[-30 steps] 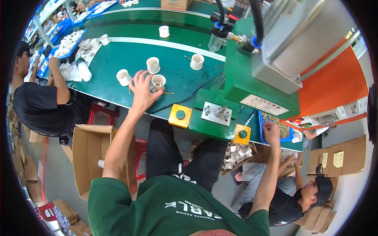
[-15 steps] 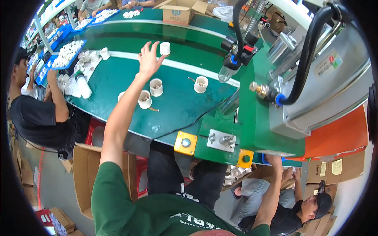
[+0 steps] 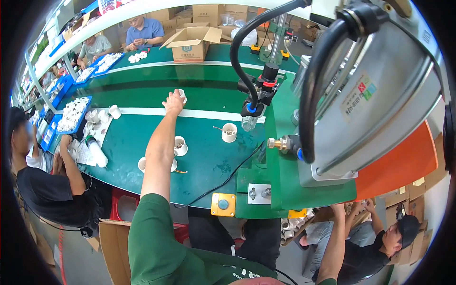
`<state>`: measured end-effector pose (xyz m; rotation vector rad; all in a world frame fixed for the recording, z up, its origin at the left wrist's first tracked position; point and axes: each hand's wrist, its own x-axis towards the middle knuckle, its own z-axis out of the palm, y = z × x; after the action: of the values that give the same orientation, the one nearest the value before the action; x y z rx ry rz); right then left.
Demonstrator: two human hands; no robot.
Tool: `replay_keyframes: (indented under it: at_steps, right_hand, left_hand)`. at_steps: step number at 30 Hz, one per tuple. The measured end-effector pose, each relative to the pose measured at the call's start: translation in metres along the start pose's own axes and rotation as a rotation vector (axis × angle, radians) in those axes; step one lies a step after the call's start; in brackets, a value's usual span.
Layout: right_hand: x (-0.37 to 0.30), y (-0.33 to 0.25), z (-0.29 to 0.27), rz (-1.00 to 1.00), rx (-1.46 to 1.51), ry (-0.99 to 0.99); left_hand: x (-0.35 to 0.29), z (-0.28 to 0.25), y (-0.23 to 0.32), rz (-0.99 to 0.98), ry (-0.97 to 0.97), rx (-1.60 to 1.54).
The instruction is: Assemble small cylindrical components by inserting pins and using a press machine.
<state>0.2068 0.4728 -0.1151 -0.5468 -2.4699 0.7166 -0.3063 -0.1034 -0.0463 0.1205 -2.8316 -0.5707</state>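
My left hand (image 3: 173, 102) reaches far across the green bench, its fingers closed around a white cup-shaped plastic part (image 3: 183, 97). Nearer to me stand similar cups: one holding small metal pieces (image 3: 180, 146), and another (image 3: 142, 164) partly behind my forearm. A third cup (image 3: 229, 132), with a short wire sticking out, stands to the right. My right hand (image 3: 337, 209) is low at the right, by the lower edge of the orange sheet (image 3: 399, 161); its fingers are hidden there.
A green press with a grey cylinder (image 3: 380, 104) fills the right side. At its base are a metal fixture (image 3: 259, 194) and a yellow button box (image 3: 223, 204). Blue trays of white parts (image 3: 73, 115) and a white bottle (image 3: 97, 153) lie left. Co-workers sit at left, right and back.
My left hand has gone from spread fingers beside the white cup to closed around it. The view has shifted, showing more of the bench's far side; my right hand's fingers have slipped out of sight.
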Motion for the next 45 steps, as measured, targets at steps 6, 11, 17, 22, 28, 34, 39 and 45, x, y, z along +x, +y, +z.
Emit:
replay_keyframes:
  at_steps: [6, 11, 17, 22, 28, 34, 39, 45]
  right_hand:
    - [0.041, -0.083, 0.005, 0.071, 0.242, 0.184]
    - [0.008, -0.183, -0.016, 0.173, 0.616, -0.054]
    - [-0.035, -0.297, 0.01, 0.303, 1.35, -0.588]
    - [-0.036, -0.347, 0.028, 0.275, 1.615, -0.713]
    - [-0.058, -0.345, 0.046, -0.03, 1.48, -0.552]
    - [-0.071, -0.341, 0.053, -0.231, 1.14, -0.406]
    - [-0.074, -0.333, 0.063, -0.275, 1.159, -0.305]
    - [-0.079, -0.316, 0.05, -0.197, 1.229, -0.288]
  left_hand:
    - [-0.028, -0.016, 0.0, 0.019, 0.216, -0.367]
    - [-0.118, -0.056, 0.031, 0.015, -0.09, -1.169]
    - [-0.29, -0.126, 0.098, 0.064, -0.457, -1.565]
    - [-0.346, -0.129, 0.099, 0.124, -0.541, -1.647]
    - [-0.356, -0.12, 0.117, 0.023, -0.699, -1.75]
    - [-0.352, -0.104, 0.118, -0.054, -0.798, -1.753]
    - [-0.342, -0.1, 0.128, -0.049, -0.854, -1.749]
    - [-0.33, -0.097, 0.14, -0.018, -0.789, -1.699]
